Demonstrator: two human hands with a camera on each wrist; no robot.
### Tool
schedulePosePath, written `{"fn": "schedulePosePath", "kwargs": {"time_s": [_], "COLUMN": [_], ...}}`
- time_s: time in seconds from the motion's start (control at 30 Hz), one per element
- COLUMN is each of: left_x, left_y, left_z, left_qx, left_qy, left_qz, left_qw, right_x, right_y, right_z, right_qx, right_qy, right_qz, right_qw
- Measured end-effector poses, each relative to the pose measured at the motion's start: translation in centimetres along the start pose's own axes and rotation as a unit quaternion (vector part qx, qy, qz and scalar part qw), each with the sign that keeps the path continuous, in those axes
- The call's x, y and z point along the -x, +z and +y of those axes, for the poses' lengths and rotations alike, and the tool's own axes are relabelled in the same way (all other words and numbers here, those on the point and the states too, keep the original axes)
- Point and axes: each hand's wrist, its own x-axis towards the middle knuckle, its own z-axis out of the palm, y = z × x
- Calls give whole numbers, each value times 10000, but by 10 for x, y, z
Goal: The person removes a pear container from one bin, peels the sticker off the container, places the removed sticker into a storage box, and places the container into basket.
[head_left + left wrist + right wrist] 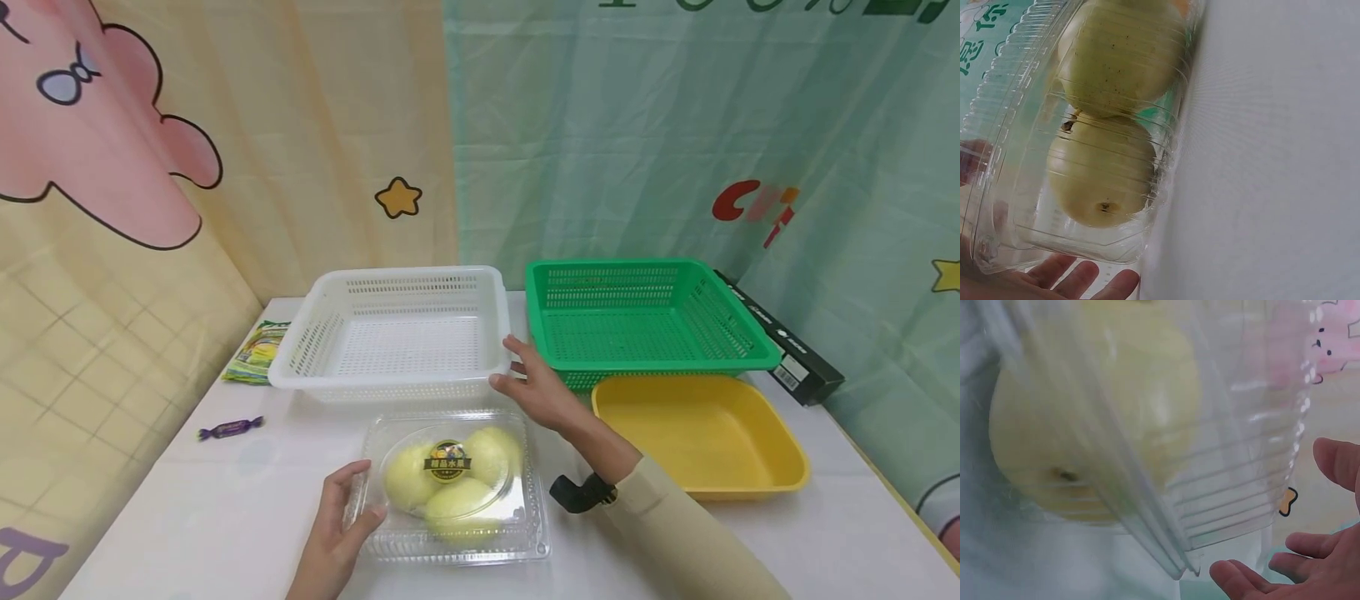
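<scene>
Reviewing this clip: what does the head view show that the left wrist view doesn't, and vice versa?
Head view only: the purple-wrapped candy, the packet behind it, the long black box and the round label on the lid.

Left wrist view only: a dark stem and a dark dimple on the fruit.

Both: the clear box, pale fruits inside, and the left hand at its edge.

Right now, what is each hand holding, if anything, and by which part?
The left hand grips the clear fruit box by its left side. The right hand, by the white basket, holds nothing.
</scene>
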Motion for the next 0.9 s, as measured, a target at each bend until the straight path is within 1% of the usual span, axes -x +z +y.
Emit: {"fn": "schedulePosePath", "kwargs": {"time_s": [0.1,0.3,0.4,0.53,0.73,0.9], "left_x": [0,1,0,1,1,2], "left_y": [0,0,0,-1,0,0], "left_z": [0,1,1,1,1,0], "left_qx": [-54,-208,-186,-148,-203,-85], "left_qy": [21,-36,-62,-75,-46,79], "left_qz": [20,33,16,14,47,59], "left_qw": [10000,9998,9998,9999,9998,9999], "right_x": [11,37,50,65,83,94], "right_y": [0,-1,-1,0,6,13], "right_z": [-4,-10,-9,-3,5,13], "right_qx": [55,232,244,289,376,709], "right_qy": [38,-106,-157,-399,-1101,-1236], "right_qz": [-28,131,160,198,353,471], "right_qw": [10000,9996,9995,9986,9926,9887]}}
